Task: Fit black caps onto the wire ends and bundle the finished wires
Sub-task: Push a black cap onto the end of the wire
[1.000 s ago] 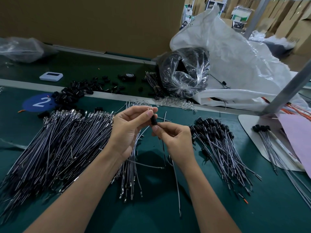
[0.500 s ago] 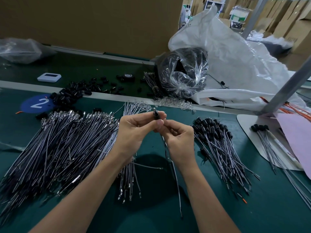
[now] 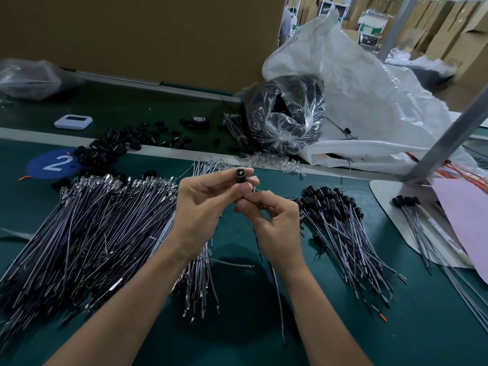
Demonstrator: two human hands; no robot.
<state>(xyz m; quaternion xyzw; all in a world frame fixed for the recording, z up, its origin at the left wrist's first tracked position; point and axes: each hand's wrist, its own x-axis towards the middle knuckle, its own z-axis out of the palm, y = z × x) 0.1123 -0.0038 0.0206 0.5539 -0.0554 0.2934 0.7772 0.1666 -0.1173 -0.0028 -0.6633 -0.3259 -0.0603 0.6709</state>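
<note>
Hands a little higher than a second ago, close together over the dark green bench (image 3: 343, 326). Pinches the small black plastic cap (image 3: 240, 176) in the curled fingertips of the left hand (image 3: 203, 207). Pinches the thin grey wire (image 3: 274, 281) just under the cap with the right hand (image 3: 274, 223), and lets the rest hang down to the bench.

A second ago: cap lower down, seen from the side. Now: cap tipped up, open round mouth toward the camera, something shiny inside. Looks like a check of the wire end inside the cap. Likely one more wire almost done and ready to go with the finished ones.

Counts:
- Two hands, one cap held, one wire held.
- One big heap of bare grey wires (image 3: 92, 233) with shiny metal ends on the left, far too many to count.
- One small bunch of the same wires (image 3: 200, 286) below the left wrist.
- One heap of wires with black caps on (image 3: 340, 225) on the right, also too many to count.
- One small bunch of capped wires (image 3: 412, 215) on the white board (image 3: 385, 191) at far right, only a few.
- One spill of loose black caps (image 3: 105, 151) beside one round blue sticker (image 3: 52, 162) with a white 2.

Cannot tell of any tied bundle yet.
</note>
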